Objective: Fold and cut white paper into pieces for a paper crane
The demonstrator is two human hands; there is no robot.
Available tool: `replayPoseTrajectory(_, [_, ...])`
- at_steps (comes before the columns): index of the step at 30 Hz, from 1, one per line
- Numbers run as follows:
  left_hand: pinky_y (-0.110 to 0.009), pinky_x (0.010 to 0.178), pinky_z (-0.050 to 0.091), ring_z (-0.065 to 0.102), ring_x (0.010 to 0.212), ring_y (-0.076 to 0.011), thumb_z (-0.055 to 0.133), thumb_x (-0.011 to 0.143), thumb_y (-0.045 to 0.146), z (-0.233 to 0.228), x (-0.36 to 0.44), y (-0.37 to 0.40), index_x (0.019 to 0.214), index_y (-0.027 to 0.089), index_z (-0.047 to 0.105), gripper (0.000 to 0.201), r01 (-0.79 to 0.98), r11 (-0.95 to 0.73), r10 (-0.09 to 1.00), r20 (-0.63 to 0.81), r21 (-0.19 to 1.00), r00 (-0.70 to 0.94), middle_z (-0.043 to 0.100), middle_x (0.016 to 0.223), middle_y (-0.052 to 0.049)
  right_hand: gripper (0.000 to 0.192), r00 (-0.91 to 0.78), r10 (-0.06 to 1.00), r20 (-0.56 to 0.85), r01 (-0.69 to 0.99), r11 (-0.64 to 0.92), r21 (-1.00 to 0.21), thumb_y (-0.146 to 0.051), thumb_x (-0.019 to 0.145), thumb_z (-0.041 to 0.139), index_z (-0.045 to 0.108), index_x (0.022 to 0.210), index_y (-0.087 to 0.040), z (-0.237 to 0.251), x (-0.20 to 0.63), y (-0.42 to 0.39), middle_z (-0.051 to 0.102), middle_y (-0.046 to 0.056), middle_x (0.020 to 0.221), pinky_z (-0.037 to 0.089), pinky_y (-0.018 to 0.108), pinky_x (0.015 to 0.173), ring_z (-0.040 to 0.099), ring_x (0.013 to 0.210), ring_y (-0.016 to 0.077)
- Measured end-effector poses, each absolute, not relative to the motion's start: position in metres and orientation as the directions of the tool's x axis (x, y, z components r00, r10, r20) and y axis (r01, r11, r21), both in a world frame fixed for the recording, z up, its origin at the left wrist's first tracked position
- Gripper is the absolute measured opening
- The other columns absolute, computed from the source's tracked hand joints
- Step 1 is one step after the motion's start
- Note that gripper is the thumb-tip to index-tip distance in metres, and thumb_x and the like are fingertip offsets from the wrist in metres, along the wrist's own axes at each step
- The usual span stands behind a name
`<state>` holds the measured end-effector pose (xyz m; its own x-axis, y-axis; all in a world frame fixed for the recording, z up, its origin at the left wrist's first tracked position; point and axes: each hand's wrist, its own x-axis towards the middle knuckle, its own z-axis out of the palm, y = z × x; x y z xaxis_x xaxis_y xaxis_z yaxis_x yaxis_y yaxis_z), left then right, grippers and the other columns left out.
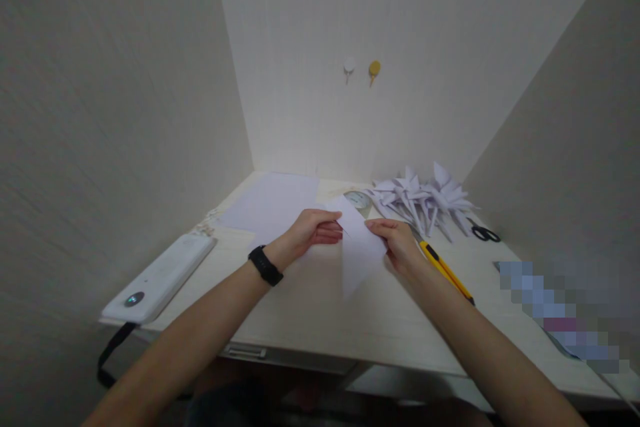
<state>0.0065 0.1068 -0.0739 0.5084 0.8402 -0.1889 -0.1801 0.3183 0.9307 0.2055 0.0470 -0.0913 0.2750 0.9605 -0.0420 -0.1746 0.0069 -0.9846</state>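
Observation:
A small white sheet of paper point(361, 257) is held up between my two hands over the table. A slit shows near its middle, by my left fingers. My left hand point(320, 227), below a black wristband point(265, 265), pinches the paper's left edge between thumb and fingers. On the right edge, my right hand point(397, 240) grips it with the thumb on top. Beside my right hand lies a yellow utility knife point(447, 272). Behind the held paper sits a round dial point(357, 199), partly covered.
Folded white paper pinwheels point(420, 197) are piled at the back right, near black scissors point(485, 233). Flat white sheets point(275, 200) lie at the back left. A white device point(160, 277) with a strap rests at the table's left edge. Two hooks point(375, 69) are on the wall.

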Motion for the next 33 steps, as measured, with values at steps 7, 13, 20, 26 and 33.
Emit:
replayPoseTrajectory(7, [-0.026, 0.065, 0.05, 0.068, 0.076, -0.0184, 0.073, 0.073, 0.039, -0.063, -0.012, 0.117, 0.089, 0.011, 0.075, 0.033, -0.079, 0.284, 0.729, -0.162, 0.956, 0.665, 0.075, 0.091, -0.015, 0.021, -0.117, 0.977, -0.176, 0.007, -0.176, -0.984, -0.03, 0.052, 0.08, 0.076, 0.066, -0.014, -0.077, 0.22, 0.037, 0.069, 0.005, 0.058, 0.036, 0.024, 0.048, 0.055, 0.048, 0.0121])
replayPoseTrajectory(13, [-0.027, 0.065, 0.047, 0.063, 0.067, -0.017, 0.081, 0.062, 0.032, -0.075, -0.004, 0.105, 0.072, 0.016, 0.078, 0.019, 0.198, -0.055, 0.632, -0.119, 0.979, 0.766, 0.074, 0.076, -0.008, 0.016, -0.196, 0.968, -0.158, 0.06, -0.149, -0.987, -0.029, 0.055, 0.079, 0.076, 0.063, -0.016, -0.078, 0.21, 0.03, 0.067, 0.003, 0.053, 0.032, 0.023, 0.046, 0.048, 0.043, 0.009])
replayPoseTrajectory(20, [-0.028, 0.065, 0.047, 0.062, 0.066, -0.0174, 0.079, 0.058, 0.025, -0.076, 0.003, 0.103, 0.066, 0.017, 0.078, 0.011, 0.176, -0.087, 0.703, -0.065, 0.981, 0.708, 0.074, 0.071, -0.007, 0.014, -0.223, 0.97, -0.095, 0.141, -0.064, -0.988, -0.028, 0.055, 0.078, 0.077, 0.062, -0.016, -0.077, 0.221, 0.036, 0.069, 0.004, 0.055, 0.039, 0.023, 0.048, 0.052, 0.047, 0.0104])
replayPoseTrajectory(26, [-0.028, 0.058, 0.047, 0.061, 0.058, -0.0162, 0.079, 0.058, 0.023, -0.074, -0.005, 0.111, 0.065, 0.015, 0.077, 0.011, 0.201, 0.054, 0.723, -0.177, 0.978, 0.668, 0.072, 0.067, -0.008, 0.018, -0.278, 0.951, -0.134, 0.207, -0.077, -0.975, -0.029, 0.056, 0.076, 0.076, 0.063, -0.012, -0.077, 0.248, 0.042, 0.069, 0.006, 0.054, 0.049, 0.026, 0.05, 0.061, 0.046, 0.0153])
replayPoseTrajectory(33, [-0.025, 0.051, 0.04, 0.057, 0.052, -0.013, 0.079, 0.061, 0.025, -0.078, -0.01, 0.121, 0.065, 0.013, 0.075, 0.013, 0.149, 0.062, 0.789, -0.14, 0.987, 0.598, 0.069, 0.063, -0.007, 0.029, -0.094, 0.995, -0.042, 0.157, -0.027, -0.987, -0.036, 0.062, 0.081, 0.077, 0.079, -0.013, -0.073, 0.267, 0.047, 0.075, 0.01, 0.075, 0.054, 0.027, 0.059, 0.067, 0.06, 0.0164])
